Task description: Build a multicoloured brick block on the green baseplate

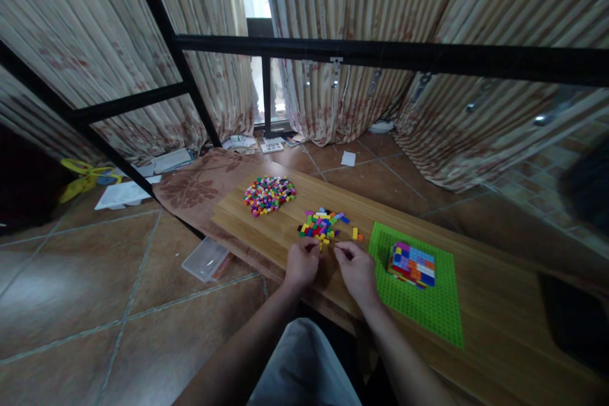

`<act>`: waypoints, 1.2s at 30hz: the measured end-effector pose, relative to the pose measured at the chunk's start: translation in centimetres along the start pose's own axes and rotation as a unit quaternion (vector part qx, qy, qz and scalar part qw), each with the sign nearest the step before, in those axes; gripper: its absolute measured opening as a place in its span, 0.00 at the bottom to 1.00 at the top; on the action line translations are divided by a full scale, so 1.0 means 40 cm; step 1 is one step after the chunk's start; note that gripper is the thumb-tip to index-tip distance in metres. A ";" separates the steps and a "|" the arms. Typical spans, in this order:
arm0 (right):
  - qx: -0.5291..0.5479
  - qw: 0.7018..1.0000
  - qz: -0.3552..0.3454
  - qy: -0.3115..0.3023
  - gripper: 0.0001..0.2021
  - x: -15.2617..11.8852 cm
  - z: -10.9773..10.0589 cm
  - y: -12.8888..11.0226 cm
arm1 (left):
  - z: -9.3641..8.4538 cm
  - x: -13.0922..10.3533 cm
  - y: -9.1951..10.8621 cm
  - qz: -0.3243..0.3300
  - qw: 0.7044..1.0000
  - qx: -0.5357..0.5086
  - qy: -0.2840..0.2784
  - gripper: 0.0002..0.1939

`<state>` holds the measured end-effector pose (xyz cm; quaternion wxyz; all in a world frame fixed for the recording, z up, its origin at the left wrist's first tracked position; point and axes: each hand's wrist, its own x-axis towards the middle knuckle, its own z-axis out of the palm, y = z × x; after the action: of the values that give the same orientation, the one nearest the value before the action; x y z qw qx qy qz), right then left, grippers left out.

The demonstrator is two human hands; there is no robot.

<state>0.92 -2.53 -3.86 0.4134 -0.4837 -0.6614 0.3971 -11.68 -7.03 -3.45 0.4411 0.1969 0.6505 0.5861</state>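
My left hand (303,262) is closed in a pinch at the near side of a pile of mixed toy building bricks (320,224). A bit of yellow shows by its fingertips, but I cannot tell whether it is held. Just to the right, my right hand (356,268) is also pinched, its fingertips hiding whatever they hold. Yellow and orange bricks (355,234) lie beyond that hand. Further right, a multicoloured block built of bricks (413,263) stands on a green studded baseplate (440,315).
A larger heap of small bricks (269,195) lies toward the far left end of the wooden table (495,304). A clear plastic box (205,259) sits on the floor below. Beyond the table a black metal bar (380,56) crosses before striped curtains (356,0).
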 end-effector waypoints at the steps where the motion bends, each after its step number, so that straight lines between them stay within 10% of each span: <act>1: 0.005 1.000 0.003 0.001 0.10 0.008 0.002 0.003 | 0.001 0.007 -0.004 0.011 1.000 0.009 -0.001 0.07; 20: 0.362 0.918 0.154 0.049 0.16 -0.066 -0.059 -0.074 | 0.031 -0.106 0.050 0.223 0.959 0.115 -0.129 0.11; 36: 0.312 0.916 0.200 0.153 0.14 -0.132 -0.184 -0.053 | 0.157 -0.147 0.054 0.422 0.804 0.372 -0.193 0.10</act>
<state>8.11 -7.19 -0.26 0.5512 -0.5070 -0.3228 0.5787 -4.05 -7.37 1.08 0.1594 0.7098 0.5728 0.3776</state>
